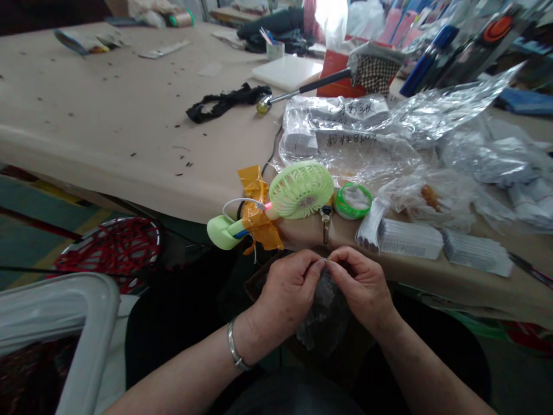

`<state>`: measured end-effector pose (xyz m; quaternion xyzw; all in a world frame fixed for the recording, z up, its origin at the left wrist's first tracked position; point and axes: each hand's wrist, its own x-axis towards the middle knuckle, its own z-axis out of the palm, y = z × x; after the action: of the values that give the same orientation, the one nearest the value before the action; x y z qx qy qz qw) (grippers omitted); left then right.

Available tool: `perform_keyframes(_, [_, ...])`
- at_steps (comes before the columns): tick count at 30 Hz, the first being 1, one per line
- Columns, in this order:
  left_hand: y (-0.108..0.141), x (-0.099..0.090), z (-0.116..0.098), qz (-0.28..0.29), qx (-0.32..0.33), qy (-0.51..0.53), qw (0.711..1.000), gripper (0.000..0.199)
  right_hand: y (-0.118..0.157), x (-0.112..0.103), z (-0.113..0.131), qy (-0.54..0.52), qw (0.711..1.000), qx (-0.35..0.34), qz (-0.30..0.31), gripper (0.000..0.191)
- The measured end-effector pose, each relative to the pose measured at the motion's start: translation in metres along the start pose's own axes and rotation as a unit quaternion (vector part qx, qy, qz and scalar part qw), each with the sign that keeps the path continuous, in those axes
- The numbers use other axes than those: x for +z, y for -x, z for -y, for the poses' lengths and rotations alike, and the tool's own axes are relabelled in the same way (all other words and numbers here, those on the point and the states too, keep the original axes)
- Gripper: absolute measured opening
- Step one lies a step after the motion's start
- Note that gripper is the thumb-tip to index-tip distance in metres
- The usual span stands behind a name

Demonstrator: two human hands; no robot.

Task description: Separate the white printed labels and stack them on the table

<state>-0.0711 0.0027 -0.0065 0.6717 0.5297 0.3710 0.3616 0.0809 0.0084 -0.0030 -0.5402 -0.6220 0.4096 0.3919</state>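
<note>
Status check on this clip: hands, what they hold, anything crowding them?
Left hand and right hand both pinching a small clear plastic bag over the lap. Green fan taped at table edge just ahead. Nothing blocking.

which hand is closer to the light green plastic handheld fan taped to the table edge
Left. The left hand sits just below the light green plastic handheld fan; the right hand is below and off to its right.

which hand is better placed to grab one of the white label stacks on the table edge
Probably the right hand. It sits just below the white label stacks at the table edge, while the left hand is further over, under the green fan. Both hands are pinching a small clear bag, so one would have to let go first.
</note>
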Motion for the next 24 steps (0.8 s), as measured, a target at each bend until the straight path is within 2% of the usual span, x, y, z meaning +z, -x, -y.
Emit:
perform_keyframes(7, [-0.007,-0.002,-0.002,-0.016,0.031,-0.025,0.999,0.021,-0.002,-0.001,-0.003,0.045,0.994,-0.093,-0.032,0.008])
perform_keyframes(24, [-0.014,-0.001,-0.001,0.000,0.007,-0.019,1.000,0.023,-0.007,0.002,-0.007,0.057,0.993,-0.087,-0.051,0.009])
